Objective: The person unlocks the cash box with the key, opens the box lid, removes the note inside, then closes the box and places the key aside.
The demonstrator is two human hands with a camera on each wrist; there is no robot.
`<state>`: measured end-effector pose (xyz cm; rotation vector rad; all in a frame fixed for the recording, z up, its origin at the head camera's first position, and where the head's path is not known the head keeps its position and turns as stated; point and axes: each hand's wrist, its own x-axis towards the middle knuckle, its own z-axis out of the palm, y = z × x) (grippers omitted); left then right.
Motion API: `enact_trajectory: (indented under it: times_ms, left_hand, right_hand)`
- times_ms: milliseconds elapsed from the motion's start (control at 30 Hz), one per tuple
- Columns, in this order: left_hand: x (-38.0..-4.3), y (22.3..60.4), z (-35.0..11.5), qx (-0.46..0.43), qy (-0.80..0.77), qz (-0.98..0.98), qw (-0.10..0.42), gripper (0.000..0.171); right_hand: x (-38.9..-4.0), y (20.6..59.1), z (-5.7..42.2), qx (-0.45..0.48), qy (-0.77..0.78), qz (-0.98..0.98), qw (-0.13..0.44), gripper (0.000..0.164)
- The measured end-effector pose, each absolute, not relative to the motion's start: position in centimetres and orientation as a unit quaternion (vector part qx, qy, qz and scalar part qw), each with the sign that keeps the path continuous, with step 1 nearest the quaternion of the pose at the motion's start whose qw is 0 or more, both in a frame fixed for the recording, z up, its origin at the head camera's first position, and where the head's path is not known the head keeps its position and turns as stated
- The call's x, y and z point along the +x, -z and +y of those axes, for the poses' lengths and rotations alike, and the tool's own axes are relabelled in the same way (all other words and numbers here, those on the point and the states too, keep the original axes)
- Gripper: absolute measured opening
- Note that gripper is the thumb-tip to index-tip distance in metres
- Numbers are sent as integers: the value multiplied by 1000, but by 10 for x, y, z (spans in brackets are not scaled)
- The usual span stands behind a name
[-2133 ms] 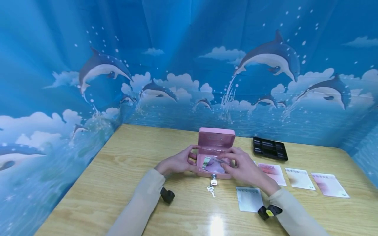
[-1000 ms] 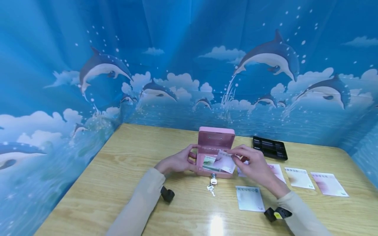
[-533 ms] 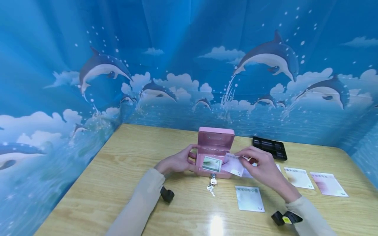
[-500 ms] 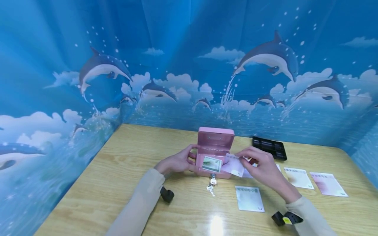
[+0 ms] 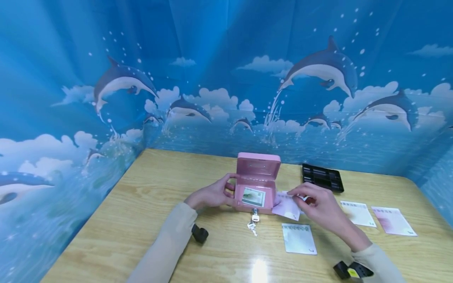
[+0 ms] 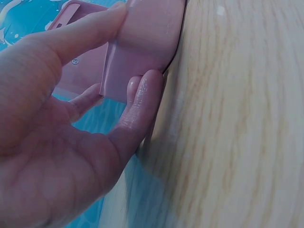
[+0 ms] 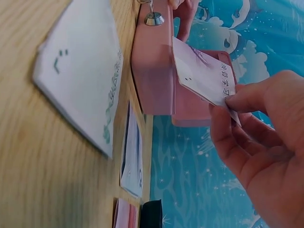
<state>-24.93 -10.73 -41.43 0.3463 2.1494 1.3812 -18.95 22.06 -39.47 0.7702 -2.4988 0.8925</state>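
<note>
A pink cash box [image 5: 258,166] stands with its lid raised, keys [image 5: 252,226] hanging from its front lock. My left hand [image 5: 213,193] grips the box's left side; in the left wrist view the thumb is at the upper edge and fingertips lie against the wall. Between thumb and fingers, my right hand [image 5: 321,204] pinches a purple play banknote [image 7: 202,71] by one end. That note tilts beside the box's right edge. Inside the box lies a green banknote [image 5: 253,197].
A pale green banknote [image 5: 299,239] lies in front, right of the keys. Further right are a brownish note [image 5: 359,214] and a pink note [image 5: 394,221]. A black compartment tray [image 5: 322,178] sits behind the right hand. A dolphin-printed curtain [image 5: 226,78] hangs behind the table.
My right hand has drawn the purple note out of the box and to the right, uncovering the green note inside. The left hand has stayed on the box.
</note>
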Motion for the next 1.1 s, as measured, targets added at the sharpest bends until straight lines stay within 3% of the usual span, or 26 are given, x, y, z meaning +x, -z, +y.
enact_trajectory:
  times_ms: [333, 1100]
  left_hand:
    - [-250, 413, -106, 121, -507, 808, 275, 91]
    - [-250, 416, -107, 127, -508, 807, 273, 92]
  right_hand:
    - [-182, 396, 229, 290, -322, -884, 173, 34]
    - [-173, 395, 269, 258, -296, -916, 81, 26]
